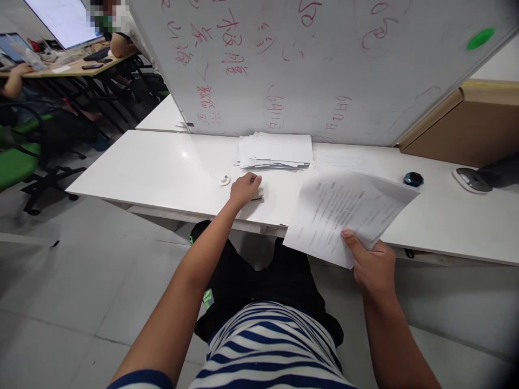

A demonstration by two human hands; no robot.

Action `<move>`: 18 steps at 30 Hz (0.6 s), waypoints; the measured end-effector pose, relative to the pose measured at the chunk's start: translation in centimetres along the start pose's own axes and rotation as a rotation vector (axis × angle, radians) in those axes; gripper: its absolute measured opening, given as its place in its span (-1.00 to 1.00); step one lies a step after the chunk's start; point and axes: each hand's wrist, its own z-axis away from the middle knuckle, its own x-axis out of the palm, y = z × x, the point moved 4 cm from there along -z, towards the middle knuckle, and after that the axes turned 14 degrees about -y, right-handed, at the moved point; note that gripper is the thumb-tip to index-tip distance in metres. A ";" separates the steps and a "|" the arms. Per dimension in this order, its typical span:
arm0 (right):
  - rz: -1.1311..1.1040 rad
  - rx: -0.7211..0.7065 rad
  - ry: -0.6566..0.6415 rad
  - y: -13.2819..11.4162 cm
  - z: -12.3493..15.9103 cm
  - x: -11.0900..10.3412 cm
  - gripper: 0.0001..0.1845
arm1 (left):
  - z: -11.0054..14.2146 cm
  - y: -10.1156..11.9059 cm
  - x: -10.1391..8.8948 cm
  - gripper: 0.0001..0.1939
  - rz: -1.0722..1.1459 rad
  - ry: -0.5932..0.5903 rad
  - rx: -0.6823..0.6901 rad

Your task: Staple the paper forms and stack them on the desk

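My right hand (pixel 371 260) grips the lower corner of a sheaf of printed white papers (pixel 348 213), held tilted over the front edge of the white table (pixel 162 167). My left hand (pixel 244 188) reaches onto the table with its fingers curled over a small grey object (pixel 258 194), mostly hidden under it, which I cannot name. A stack of white paper (pixel 275 149) lies just beyond that hand, against the whiteboard. A small white object (pixel 224 180) sits to the left of the left hand.
A large whiteboard (pixel 324 59) with red writing stands along the table's far side. A dark round gadget (pixel 413 179) and a grey device (pixel 470 180) lie at the right. People sit at a desk (pixel 73 66) far left, with green chairs (pixel 18 162).
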 end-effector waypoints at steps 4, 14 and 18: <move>-0.185 0.039 -0.035 0.6 0.0 0.8 -0.53 | -0.1 -0.1 0.0 -0.67 -0.001 0.022 -0.003; -0.247 0.098 -0.166 0.9 0.3 2.0 -0.49 | 0.0 -0.1 0.0 -0.65 0.008 0.008 0.004; -0.225 0.085 -0.210 0.8 0.4 2.3 -0.47 | -0.1 -0.1 0.0 -0.65 0.002 0.008 0.008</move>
